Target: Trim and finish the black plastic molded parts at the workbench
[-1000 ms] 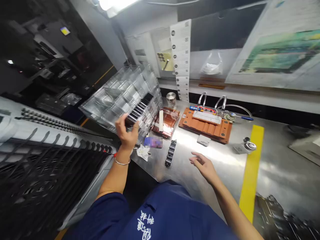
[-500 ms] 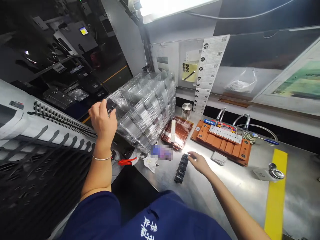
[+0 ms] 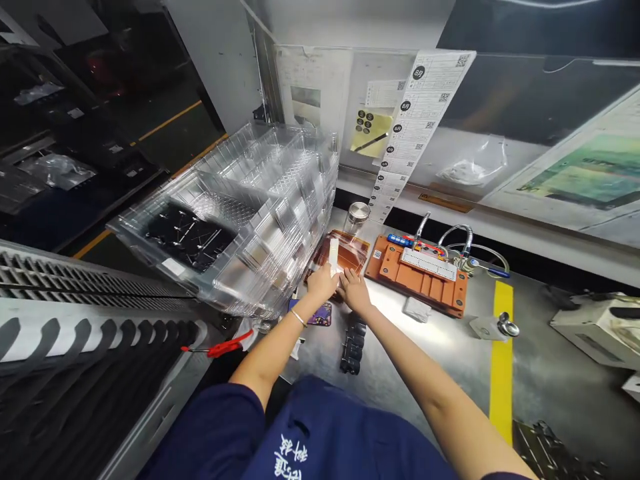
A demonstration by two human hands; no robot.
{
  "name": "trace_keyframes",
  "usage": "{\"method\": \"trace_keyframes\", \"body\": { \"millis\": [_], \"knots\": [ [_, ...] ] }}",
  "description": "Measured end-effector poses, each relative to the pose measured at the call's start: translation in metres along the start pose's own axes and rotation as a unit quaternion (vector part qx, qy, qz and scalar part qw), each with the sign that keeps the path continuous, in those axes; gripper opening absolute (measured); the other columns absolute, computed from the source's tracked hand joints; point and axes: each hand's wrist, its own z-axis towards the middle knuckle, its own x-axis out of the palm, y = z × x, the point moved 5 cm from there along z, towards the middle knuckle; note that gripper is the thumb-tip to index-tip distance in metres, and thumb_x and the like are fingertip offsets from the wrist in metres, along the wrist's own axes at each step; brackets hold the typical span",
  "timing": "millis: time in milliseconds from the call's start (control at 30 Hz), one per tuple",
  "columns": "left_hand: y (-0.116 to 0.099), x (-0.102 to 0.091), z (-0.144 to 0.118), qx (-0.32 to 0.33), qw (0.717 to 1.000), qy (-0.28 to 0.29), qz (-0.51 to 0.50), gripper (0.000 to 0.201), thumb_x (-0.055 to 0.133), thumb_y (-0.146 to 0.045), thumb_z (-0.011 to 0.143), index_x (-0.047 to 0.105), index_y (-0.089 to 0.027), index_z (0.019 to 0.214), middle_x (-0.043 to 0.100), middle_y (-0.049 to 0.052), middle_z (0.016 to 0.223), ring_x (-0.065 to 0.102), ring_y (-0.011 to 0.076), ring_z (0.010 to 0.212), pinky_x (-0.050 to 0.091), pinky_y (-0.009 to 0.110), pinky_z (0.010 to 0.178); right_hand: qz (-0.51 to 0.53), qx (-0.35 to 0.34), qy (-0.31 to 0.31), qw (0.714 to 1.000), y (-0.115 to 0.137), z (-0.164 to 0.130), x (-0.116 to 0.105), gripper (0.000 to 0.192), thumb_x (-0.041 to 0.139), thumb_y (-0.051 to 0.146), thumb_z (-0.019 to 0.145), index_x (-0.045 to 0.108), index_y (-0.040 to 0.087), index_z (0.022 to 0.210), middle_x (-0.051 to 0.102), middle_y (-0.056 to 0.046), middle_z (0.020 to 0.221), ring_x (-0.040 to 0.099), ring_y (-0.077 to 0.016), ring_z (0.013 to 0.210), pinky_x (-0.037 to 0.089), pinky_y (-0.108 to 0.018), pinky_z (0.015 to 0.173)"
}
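Has left hand (image 3: 321, 285) at a slim white strip (image 3: 333, 253) atop a glossy copper-brown tray (image 3: 356, 251), with right hand (image 3: 355, 291) just alongside; cannot tell if gripping.

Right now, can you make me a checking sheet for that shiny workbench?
Surface: grey metal bench, yellow strip across it.
Main things: glossy reddish-brown tray, flat white bar over it, black segmented strip nearby.
Clutter: purple patterned flat rectangle; clear jar with silver lid.
Hands: left hand and right hand together by the bar's near end; grip unclear.
Cables: curved silver hose behind orange rectangular block.
Surroundings: stacked clear plastic trays.
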Motion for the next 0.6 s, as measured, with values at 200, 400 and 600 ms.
{"method": "trace_keyframes", "body": {
  "millis": [200, 400, 600],
  "knots": [
    [0.007, 0.043, 0.052, -0.044, 0.998, 0.045, 0.008, 0.047, 0.051, -0.033, 0.087, 0.049, -0.003, 0.123, 0.062, 0.025, 0.115, 0.064, 0.0311, 0.103, 0.049, 0.037, 0.082, -0.028, -0.011, 0.009, 1.000, -0.013, -0.006, 0.003, 0.041, 0.040, 0.024, 0.095, 0.055, 0.011, 0.131, 0.047, -0.018, 0.142, 0.041, -0.0285, 0.134, 0.031, -0.045, 0.109],
    [0.012, 0.040, 0.072, 0.043, 0.996, 0.079, 0.018, 0.039, 0.056, -0.043, 0.084, 0.063, -0.017, 0.112, 0.069, 0.011, 0.105, 0.065, 0.0224, 0.098, 0.048, 0.027, 0.079, -0.007, -0.024, 0.009, 1.000, -0.020, -0.009, 0.003, 0.046, 0.051, 0.026, 0.090, 0.052, 0.012, 0.134, 0.042, -0.016, 0.146, 0.038, -0.0310, 0.136, 0.032, -0.048, 0.109],
    [-0.028, 0.039, 0.074, 0.173, 0.980, 0.066, 0.068, 0.031, 0.056, -0.028, 0.083, 0.066, -0.019, 0.111, 0.061, 0.012, 0.114, 0.054, 0.0266, 0.112, 0.040, 0.036, 0.095, 0.001, -0.025, 0.008, 1.000, -0.017, -0.010, 0.000, 0.043, 0.051, 0.025, 0.089, 0.054, 0.011, 0.130, 0.045, -0.018, 0.143, 0.037, -0.0305, 0.135, 0.034, -0.047, 0.107]
  ]
}}
